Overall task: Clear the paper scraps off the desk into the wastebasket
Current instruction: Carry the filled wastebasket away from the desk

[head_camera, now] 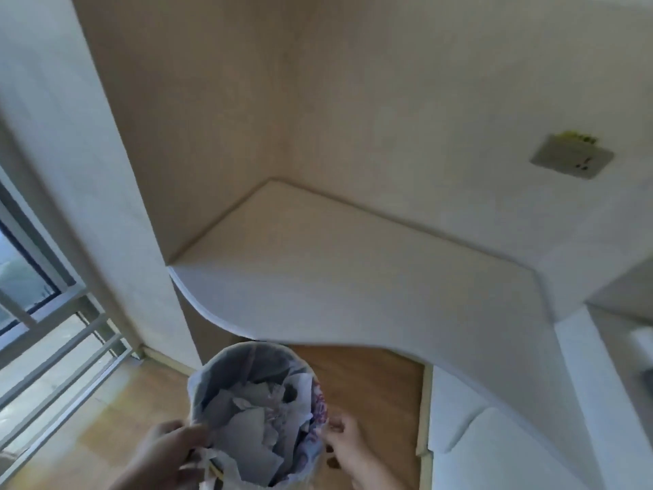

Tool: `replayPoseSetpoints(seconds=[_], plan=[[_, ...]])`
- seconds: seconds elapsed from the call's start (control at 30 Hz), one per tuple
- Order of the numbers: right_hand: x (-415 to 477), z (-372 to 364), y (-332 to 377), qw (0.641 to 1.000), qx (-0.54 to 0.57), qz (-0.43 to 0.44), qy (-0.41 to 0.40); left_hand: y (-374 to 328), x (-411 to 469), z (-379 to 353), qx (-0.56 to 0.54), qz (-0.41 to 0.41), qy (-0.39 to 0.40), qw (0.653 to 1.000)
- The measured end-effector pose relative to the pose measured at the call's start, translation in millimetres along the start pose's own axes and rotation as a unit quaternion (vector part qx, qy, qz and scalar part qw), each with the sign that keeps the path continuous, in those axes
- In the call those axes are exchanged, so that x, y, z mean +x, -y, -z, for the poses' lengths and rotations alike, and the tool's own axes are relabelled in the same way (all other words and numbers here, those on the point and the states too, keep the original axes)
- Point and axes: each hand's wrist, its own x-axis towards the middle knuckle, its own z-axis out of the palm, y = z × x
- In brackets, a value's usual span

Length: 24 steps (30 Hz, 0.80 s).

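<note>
Two bare hands: left hand (pixel 169 450) and right hand (pixel 344 443), each with its forearm partly in view. No sleeve, glove, ring or watch shows on either (outlines softened by motion blur; finer detail cannot be told).

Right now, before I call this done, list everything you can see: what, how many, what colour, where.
desk: one, white, in the corner, no scraps visible on it
wastebasket: one, grey with a pale liner, below the desk's front edge, held over the floor
paper scraps: a pile, white-grey, inside the wastebasket
socket: one, grey, on the wall at right
yellow tag: one, at the socket's top edge, too blurred to identify
window: one, grey frame, far left
floor: wood, brown, under the desk
left hand: grip on the wastebasket's near left rim
right hand: grip on the right rim
</note>
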Motion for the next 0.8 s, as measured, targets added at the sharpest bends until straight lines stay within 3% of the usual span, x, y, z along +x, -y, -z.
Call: replayPoseSetpoints(seconds=[0.23,0.53,0.8], plan=[[6.5,70.9,-72.2,0.98,0.164,-0.09,-0.072,41.6,3.1,-85.9,0.081,0.019,0.062,0.995],[32.3,152.1,-196.0,0.955,0.235,-0.147,-0.107,124.3,49.8,-196.2,0.179,0.021,0.139,0.974],[121.9,174.1,-341.4,0.94,0.255,-0.165,-0.157,227.8,161.4,-294.1,0.291,0.012,0.194,0.937]])
